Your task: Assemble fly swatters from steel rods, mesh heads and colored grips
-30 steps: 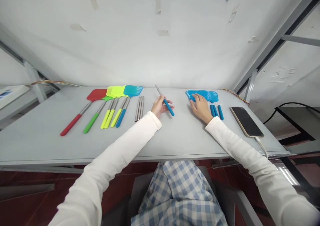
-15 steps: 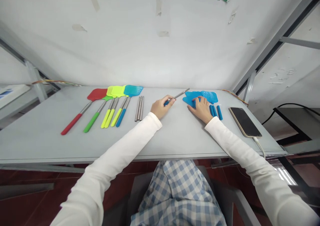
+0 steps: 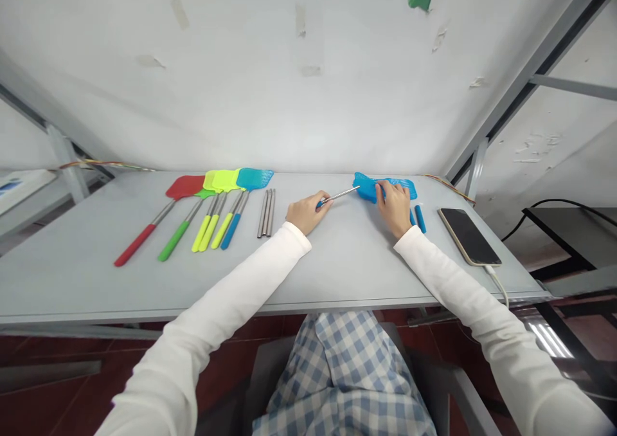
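Observation:
My left hand (image 3: 308,212) is closed around a fly swatter handle, a thin steel rod (image 3: 344,193) with a blue grip mostly hidden in my fingers. The rod's tip points right and reaches the edge of a blue fly swatter head (image 3: 365,186). Pinched on that head, my right hand (image 3: 395,208) covers part of it. Another blue swatter head (image 3: 409,186) lies behind my right fingers. Close to my right wrist are blue grip sleeves (image 3: 420,218), partly hidden by the hand.
Left of my hands lie whole swatters: a red one (image 3: 142,236), a green one (image 3: 179,231), several yellow ones (image 3: 210,224) and a blue one (image 3: 234,222). Beside them are bare steel rods (image 3: 266,214). A phone (image 3: 468,236) with a cable lies at right; a wall stands behind.
My right hand has gone from resting spread on the blue heads to pinching one, which is now turned and raised at its left end. The rod's tip has dropped toward it.

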`<state>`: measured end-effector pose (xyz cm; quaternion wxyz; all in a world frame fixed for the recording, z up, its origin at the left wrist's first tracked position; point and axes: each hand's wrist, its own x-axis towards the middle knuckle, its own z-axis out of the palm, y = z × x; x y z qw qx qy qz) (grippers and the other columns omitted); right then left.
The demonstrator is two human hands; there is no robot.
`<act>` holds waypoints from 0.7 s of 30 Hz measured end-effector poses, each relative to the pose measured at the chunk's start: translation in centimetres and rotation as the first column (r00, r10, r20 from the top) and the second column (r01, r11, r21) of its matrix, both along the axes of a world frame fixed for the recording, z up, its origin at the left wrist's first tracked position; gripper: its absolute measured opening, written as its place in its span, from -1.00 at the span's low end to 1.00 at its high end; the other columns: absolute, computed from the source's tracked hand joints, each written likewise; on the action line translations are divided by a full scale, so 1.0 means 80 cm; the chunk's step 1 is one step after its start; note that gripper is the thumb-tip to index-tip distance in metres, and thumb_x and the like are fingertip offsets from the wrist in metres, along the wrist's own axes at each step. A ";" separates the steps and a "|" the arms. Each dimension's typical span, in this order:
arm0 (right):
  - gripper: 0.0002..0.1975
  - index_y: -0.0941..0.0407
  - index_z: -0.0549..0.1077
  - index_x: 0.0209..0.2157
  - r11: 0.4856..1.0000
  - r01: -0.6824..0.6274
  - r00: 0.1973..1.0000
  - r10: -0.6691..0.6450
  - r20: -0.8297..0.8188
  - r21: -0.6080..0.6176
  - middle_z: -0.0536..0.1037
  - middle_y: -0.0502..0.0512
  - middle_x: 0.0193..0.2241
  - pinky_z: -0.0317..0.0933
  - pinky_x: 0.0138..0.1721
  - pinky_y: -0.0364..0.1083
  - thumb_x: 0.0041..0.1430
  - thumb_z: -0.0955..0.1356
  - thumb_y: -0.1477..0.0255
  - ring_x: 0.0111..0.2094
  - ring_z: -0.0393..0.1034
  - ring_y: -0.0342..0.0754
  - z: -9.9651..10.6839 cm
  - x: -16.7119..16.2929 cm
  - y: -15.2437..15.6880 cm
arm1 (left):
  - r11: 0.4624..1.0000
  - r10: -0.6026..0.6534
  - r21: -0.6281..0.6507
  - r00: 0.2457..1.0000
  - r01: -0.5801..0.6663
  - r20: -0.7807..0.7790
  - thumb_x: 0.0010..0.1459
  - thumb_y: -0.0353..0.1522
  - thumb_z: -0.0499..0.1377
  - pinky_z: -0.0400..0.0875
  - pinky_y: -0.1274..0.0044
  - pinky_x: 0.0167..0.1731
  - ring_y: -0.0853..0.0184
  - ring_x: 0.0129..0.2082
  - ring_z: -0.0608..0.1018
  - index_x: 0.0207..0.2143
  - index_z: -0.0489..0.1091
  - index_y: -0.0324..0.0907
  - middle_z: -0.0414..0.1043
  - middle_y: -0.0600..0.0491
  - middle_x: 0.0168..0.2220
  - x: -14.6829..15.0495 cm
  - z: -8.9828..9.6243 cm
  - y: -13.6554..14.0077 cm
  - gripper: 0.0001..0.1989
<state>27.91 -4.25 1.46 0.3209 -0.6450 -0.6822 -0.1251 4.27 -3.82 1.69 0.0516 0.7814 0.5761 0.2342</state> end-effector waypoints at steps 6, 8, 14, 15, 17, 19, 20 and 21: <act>-0.63 0.10 0.43 -0.25 0.987 -0.059 0.867 0.123 -0.482 0.147 0.53 0.14 -0.35 0.19 -0.19 0.00 0.33 0.16 0.15 -0.30 0.33 0.02 -0.007 0.009 0.010 | 1.000 0.013 -0.019 1.000 -0.013 0.009 0.27 -0.03 -0.04 0.25 0.52 -0.32 0.25 -0.20 0.58 -0.10 0.40 0.04 0.58 0.12 -0.22 -0.002 0.000 0.002 -0.64; -0.68 0.08 0.41 -0.30 0.988 -0.097 0.683 0.153 -0.714 0.119 0.48 0.04 -0.45 0.26 -0.29 -0.04 0.26 0.24 0.12 -0.41 0.34 -0.05 -0.012 0.010 0.017 | 1.000 0.008 -0.021 1.000 -0.008 0.006 0.27 -0.03 -0.04 0.25 0.52 -0.33 0.26 -0.23 0.58 -0.10 0.40 0.02 0.58 0.11 -0.27 -0.001 0.001 0.000 -0.64; -0.71 0.04 0.27 -0.41 0.968 -0.241 -0.148 0.042 -0.988 0.077 0.43 -0.13 -0.56 0.44 -0.31 -0.13 0.01 0.48 0.44 -0.43 0.51 -0.12 -0.014 0.006 0.025 | 0.999 -0.034 -0.013 0.999 0.033 -0.020 0.25 -0.03 -0.03 0.26 0.53 -0.34 0.25 -0.26 0.58 -0.12 0.41 0.00 0.57 0.11 -0.34 0.003 0.002 -0.004 -0.63; -0.70 0.05 0.25 -0.45 0.962 -0.254 -0.213 0.041 -0.976 0.096 0.44 -0.13 -0.55 0.45 -0.26 -0.14 0.00 0.48 0.50 -0.38 0.53 -0.12 -0.012 0.005 0.024 | 0.999 -0.034 -0.015 0.999 0.033 -0.027 0.25 -0.03 -0.02 0.26 0.53 -0.34 0.25 -0.26 0.59 -0.12 0.41 0.00 0.57 0.10 -0.33 0.003 0.002 -0.004 -0.63; -0.71 0.06 0.26 -0.50 0.950 -0.286 -0.279 0.040 -0.959 0.123 0.48 -0.10 -0.54 0.45 -0.19 -0.17 0.00 0.47 0.57 -0.32 0.56 -0.12 -0.009 0.003 0.021 | 0.999 -0.028 -0.023 0.999 0.027 -0.038 0.25 -0.03 -0.02 0.25 0.52 -0.34 0.24 -0.25 0.59 -0.13 0.42 0.00 0.57 0.10 -0.32 0.003 0.001 -0.003 -0.64; -0.74 0.08 0.30 -0.52 0.940 -0.313 -0.296 0.035 -0.954 0.132 0.50 -0.08 -0.52 0.45 -0.14 -0.17 0.02 0.45 0.59 -0.29 0.56 -0.12 -0.007 0.002 0.018 | 0.999 -0.019 -0.032 0.999 0.017 -0.044 0.25 -0.03 -0.03 0.25 0.52 -0.35 0.23 -0.25 0.59 -0.13 0.41 0.00 0.57 0.10 -0.32 0.003 0.000 -0.002 -0.63; -0.75 0.09 0.31 -0.52 0.935 -0.328 -0.299 0.032 -0.954 0.134 0.51 -0.08 -0.52 0.45 -0.12 -0.17 0.02 0.45 0.59 -0.29 0.56 -0.12 -0.006 0.001 0.017 | 0.999 -0.014 -0.035 0.999 0.013 -0.047 0.25 -0.02 -0.03 0.25 0.51 -0.35 0.23 -0.26 0.59 -0.13 0.41 0.01 0.57 0.10 -0.32 0.003 -0.001 -0.002 -0.63; -0.75 0.09 0.32 -0.52 0.930 -0.341 -0.300 0.030 -0.954 0.136 0.51 -0.07 -0.53 0.44 -0.09 -0.15 0.02 0.46 0.59 -0.28 0.56 -0.11 -0.006 0.001 0.016 | 0.999 -0.011 -0.037 0.999 0.009 -0.048 0.25 -0.02 -0.03 0.25 0.51 -0.35 0.22 -0.26 0.59 -0.12 0.41 0.01 0.58 0.10 -0.32 0.003 -0.001 -0.001 -0.63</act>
